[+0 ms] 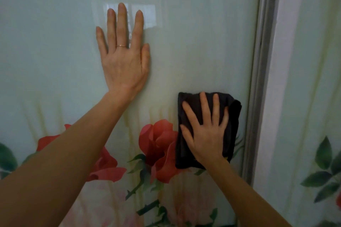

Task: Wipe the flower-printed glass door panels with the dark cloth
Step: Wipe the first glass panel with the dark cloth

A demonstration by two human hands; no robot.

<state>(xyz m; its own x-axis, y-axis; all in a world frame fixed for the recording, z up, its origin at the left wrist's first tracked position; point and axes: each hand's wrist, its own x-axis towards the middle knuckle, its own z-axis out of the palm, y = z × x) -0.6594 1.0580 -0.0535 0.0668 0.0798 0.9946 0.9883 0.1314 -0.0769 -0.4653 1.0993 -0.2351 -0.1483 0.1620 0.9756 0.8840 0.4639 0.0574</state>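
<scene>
The right hand (204,134) lies flat with its fingers spread and presses the dark cloth (232,116) on the glass, low and right of the middle of the frame. The cloth is folded and sits just beside a red flower (158,143) printed on the big door panel (46,42). The left hand (125,61) is flat and open too, holds nothing, and leans on the same panel higher up, with a thin ring (121,45) on one finger. It looks like the job is in the middle. The glass up top shines, but wiped parts cannot be told from dirty ones. The second panel (313,79), at the right, probably waits its turn. A grey frame strip (258,79) stands between the panels. The leaning hand may leave marks, and its arm covers some flowers at the lower left.
</scene>
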